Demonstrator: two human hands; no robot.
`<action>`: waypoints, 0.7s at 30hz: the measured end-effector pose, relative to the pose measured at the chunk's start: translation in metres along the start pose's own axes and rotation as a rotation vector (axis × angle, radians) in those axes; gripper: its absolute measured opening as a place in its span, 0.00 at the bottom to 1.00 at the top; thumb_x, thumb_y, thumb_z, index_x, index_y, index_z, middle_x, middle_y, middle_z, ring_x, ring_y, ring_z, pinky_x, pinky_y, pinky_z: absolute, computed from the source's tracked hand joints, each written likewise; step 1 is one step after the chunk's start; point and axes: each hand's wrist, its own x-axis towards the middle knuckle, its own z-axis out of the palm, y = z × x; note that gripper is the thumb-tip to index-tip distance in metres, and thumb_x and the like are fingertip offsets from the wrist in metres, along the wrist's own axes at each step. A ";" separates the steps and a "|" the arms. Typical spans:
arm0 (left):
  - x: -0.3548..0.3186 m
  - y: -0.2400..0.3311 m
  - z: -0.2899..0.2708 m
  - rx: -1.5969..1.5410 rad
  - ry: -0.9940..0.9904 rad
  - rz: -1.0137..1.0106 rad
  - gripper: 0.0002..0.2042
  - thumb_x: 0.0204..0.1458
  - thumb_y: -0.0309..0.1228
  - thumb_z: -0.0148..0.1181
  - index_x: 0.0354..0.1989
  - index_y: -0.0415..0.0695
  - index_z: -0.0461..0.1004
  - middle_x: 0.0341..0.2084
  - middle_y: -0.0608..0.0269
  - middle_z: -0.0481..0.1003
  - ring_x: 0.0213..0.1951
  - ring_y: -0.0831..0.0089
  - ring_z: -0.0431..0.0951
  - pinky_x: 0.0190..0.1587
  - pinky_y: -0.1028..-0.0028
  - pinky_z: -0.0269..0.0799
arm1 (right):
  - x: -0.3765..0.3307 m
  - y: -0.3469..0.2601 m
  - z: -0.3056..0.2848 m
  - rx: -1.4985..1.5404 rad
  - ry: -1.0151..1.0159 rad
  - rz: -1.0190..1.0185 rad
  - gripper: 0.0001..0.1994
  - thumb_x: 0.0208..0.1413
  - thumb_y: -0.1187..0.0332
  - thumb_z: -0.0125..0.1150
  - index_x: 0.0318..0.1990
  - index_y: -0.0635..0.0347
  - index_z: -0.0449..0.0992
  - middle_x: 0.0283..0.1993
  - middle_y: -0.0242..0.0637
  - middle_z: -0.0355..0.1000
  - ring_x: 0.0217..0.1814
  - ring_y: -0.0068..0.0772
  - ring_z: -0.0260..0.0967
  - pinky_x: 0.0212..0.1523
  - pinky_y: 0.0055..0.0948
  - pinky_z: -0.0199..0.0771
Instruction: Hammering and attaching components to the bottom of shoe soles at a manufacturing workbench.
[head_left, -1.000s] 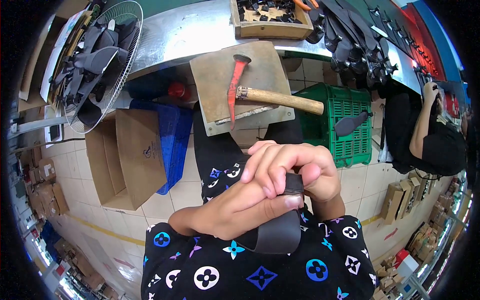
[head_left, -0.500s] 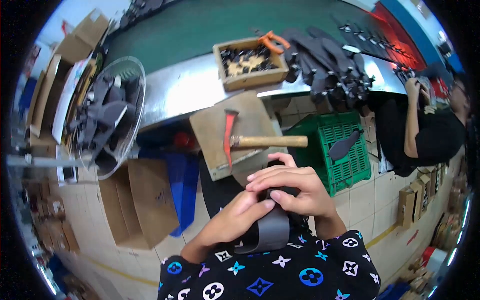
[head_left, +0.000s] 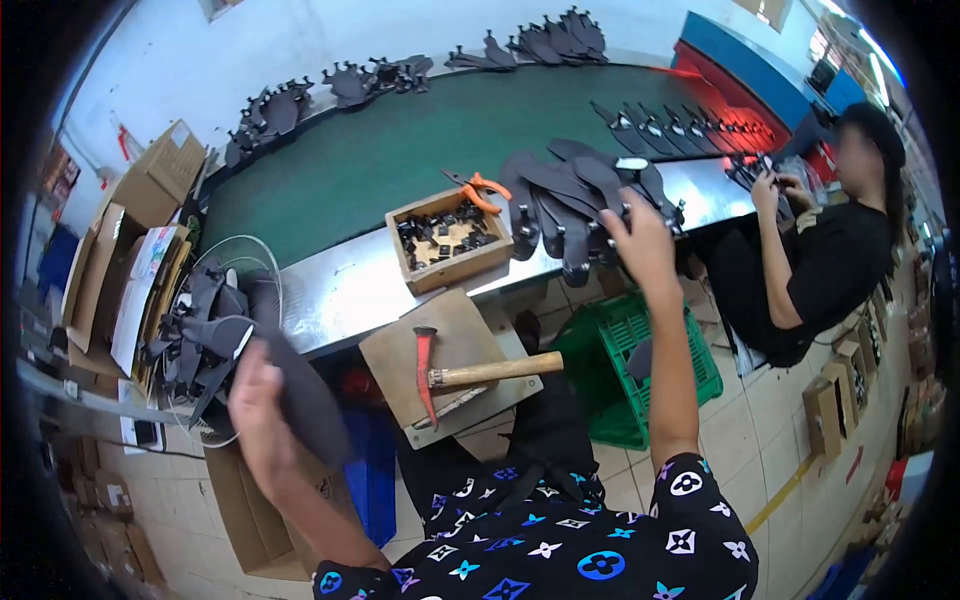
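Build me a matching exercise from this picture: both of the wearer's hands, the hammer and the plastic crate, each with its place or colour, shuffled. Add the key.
1. Left hand
2. Right hand
3. Hammer
4. Crate

A. Green
B. At the pile of dark soles
C. Red head, wooden handle
D. Near the wire basket

Pairs: 1-D, 2-B, 3-C, 4-A
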 end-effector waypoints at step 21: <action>-0.035 -0.018 0.104 0.545 0.103 0.707 0.18 0.63 0.28 0.56 0.57 0.30 0.64 0.48 0.47 0.80 0.45 0.59 0.83 0.45 0.69 0.79 | -0.140 -0.191 0.029 1.574 -0.794 -0.272 0.45 0.56 0.58 0.70 0.72 0.58 0.45 0.61 0.52 0.66 0.59 0.52 0.73 0.59 0.44 0.74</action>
